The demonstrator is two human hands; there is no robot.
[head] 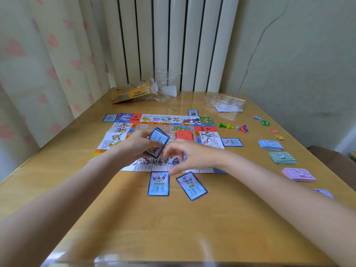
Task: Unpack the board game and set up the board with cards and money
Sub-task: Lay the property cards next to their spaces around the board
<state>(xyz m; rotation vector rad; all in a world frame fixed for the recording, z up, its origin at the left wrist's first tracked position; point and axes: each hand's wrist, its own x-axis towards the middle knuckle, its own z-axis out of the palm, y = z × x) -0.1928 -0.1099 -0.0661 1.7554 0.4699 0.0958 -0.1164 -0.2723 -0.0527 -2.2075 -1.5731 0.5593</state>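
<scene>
Board (163, 130) lies unfolded flat at the table's (134, 218) middle, so cards can be matched to its squares. Right of the board, sorted money stacks (282, 158) wait in a column. Above the board, the left hand (138, 144) grips a card deck (158, 142), ready for dealing. The right hand (189, 156) hovers with relaxed fingers, holding nothing, over the board's near edge, just above a tilted card (191, 185).
</scene>
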